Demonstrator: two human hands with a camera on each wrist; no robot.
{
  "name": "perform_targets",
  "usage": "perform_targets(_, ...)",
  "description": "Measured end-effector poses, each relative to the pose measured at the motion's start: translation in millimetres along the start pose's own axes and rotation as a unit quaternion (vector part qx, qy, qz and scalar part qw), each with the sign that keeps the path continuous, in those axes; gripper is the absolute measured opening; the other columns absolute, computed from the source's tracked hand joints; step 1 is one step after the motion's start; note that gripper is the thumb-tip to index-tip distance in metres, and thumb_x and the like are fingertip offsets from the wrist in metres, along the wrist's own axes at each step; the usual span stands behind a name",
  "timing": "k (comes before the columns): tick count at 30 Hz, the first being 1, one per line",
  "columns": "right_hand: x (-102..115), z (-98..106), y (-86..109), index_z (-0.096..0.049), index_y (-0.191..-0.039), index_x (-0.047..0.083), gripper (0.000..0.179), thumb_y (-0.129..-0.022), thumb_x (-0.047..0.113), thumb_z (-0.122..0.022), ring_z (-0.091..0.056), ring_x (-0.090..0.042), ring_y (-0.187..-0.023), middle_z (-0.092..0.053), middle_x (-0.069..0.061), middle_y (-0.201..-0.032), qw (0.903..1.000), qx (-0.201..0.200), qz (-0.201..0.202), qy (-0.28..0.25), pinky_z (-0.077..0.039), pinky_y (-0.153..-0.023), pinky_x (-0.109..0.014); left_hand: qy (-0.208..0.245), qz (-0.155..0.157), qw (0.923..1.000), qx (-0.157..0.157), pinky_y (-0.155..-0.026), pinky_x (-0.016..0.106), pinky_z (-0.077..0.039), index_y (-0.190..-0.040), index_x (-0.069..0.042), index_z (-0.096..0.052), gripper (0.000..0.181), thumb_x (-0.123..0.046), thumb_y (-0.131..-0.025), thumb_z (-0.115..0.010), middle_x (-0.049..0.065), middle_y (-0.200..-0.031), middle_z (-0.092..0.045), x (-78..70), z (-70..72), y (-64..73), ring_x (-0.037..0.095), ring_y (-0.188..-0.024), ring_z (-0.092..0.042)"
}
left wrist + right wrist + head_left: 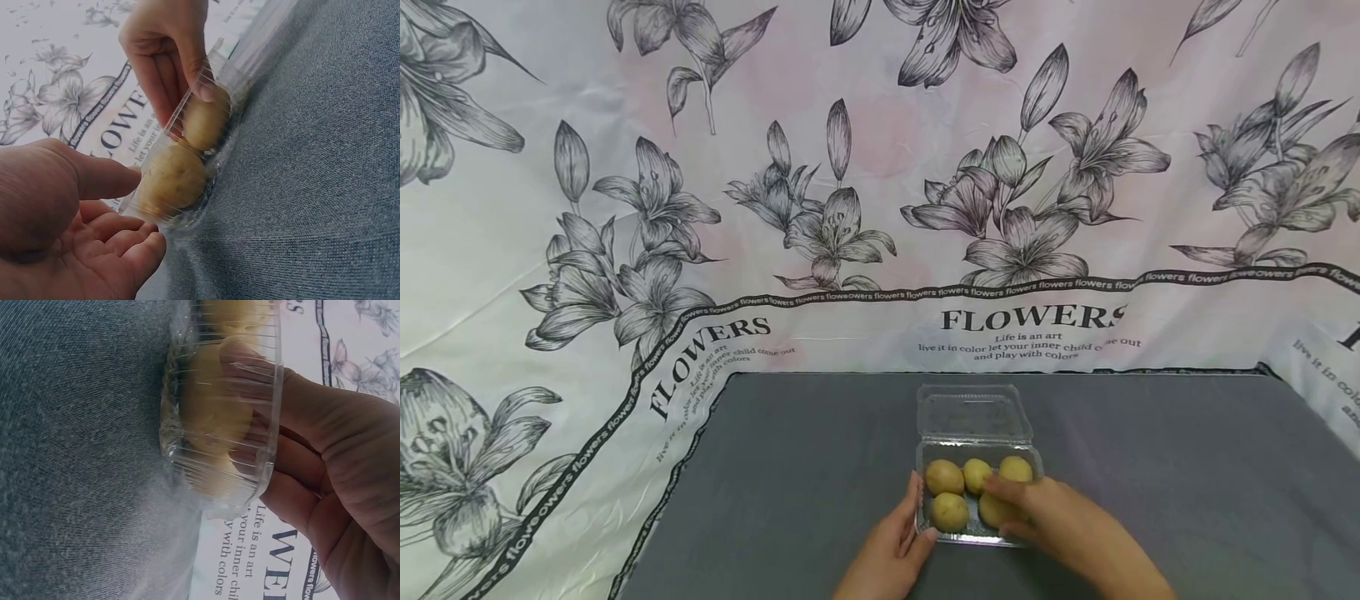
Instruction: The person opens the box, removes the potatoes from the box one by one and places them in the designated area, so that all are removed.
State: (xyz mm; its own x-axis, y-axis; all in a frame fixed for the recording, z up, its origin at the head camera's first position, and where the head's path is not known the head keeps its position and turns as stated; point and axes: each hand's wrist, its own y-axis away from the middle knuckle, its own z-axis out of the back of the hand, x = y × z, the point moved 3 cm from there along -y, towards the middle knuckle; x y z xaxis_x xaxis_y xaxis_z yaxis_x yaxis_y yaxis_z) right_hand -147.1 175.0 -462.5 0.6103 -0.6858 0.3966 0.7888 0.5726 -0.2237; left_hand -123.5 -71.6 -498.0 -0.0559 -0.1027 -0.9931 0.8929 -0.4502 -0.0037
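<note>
A clear plastic clamshell container (977,536) lies on the dark table with its lid (973,415) folded back. Several yellow potatoes sit inside, among them one at back left (944,477) and one at front left (950,512). My left hand (891,542) holds the container's front left corner, thumb at the front and fingers along the left side. Reaching in from the right, my right hand (1052,517) grips the front right potato (209,403) between thumb and fingers. That potato is still inside the walls and partly hidden by the hand in the head view.
The grey cloth-covered table (805,475) spreads to both sides of the container. Behind it hangs a white curtain (865,333) printed with flowers and lettering, which also borders the table at left and right.
</note>
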Motion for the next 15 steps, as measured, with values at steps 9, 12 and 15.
perform_targets(9,-1.3,-1.6,2.1,-0.074,-0.134,0.012,0.055,-0.083,0.018,-0.09,-0.072,-0.006,-0.081,-0.08,-0.006,-0.111,0.9999,-0.005,0.008,0.007,-0.061,-0.063,-0.029,-0.015,0.01,0.9998,0.0,-0.122,0.023,-0.024,-0.166,0.005,-0.01,0.075,-0.015,-0.111,-0.058,0.023,-0.173,-0.01,0.9,-0.7,-0.2,0.038,-0.158,-0.012)
perform_targets(12,-1.2,-1.4,1.8,-0.073,-0.136,0.012,0.057,-0.082,0.017,-0.09,-0.073,-0.009,-0.083,-0.08,-0.006,-0.117,0.9999,0.002,0.007,0.008,-0.061,-0.065,-0.031,-0.023,0.02,0.9995,-0.002,-0.124,0.032,-0.024,-0.167,0.003,-0.011,0.076,-0.017,-0.111,-0.058,0.022,-0.174,-0.009,0.3,0.0,0.2,0.038,-0.159,-0.012)
perform_targets(15,-0.8,-1.1,1.8,-0.074,-0.135,0.014,0.056,-0.082,0.017,-0.09,-0.074,-0.01,-0.083,-0.079,-0.005,-0.117,0.9999,0.003,0.011,0.008,-0.062,-0.065,-0.031,-0.029,0.027,0.9992,-0.001,-0.125,0.038,-0.024,-0.167,0.002,-0.011,0.076,-0.018,-0.111,-0.058,0.021,-0.174,-0.008,0.3,0.0,0.5,0.038,-0.159,-0.011)
